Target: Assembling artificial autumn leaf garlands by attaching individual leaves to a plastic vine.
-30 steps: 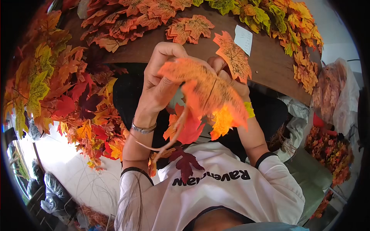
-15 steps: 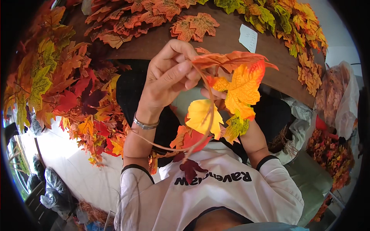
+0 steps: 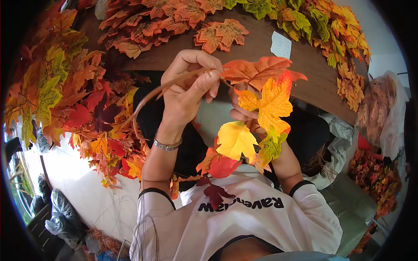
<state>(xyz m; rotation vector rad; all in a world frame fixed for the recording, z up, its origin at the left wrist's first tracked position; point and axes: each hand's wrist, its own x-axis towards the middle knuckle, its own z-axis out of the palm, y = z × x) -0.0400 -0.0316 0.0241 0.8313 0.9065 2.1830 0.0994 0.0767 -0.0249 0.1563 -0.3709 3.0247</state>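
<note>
At the near edge of the tabletop (image 3: pixel 315 74) hangs the leaf garland (image 3: pixel 276 106), its stem (image 3: pixel 150 98), earlier drooping, now swung leftward; beside the right corner, a clear bag (image 3: pixel 390 115) holds orange leaves (image 3: pixel 371 104). The left hand (image 3: pixel 187 96) pinches the stem; whether the right hand (image 3: pixel 243 114) grips cannot be told.

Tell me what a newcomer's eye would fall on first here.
Probably the bright yellow leaf near the middle of the view. Above and left of it, the left fingers pinch a brown stem, while a dense heap of red, orange and yellow-green leaves crowds the left side.
</note>
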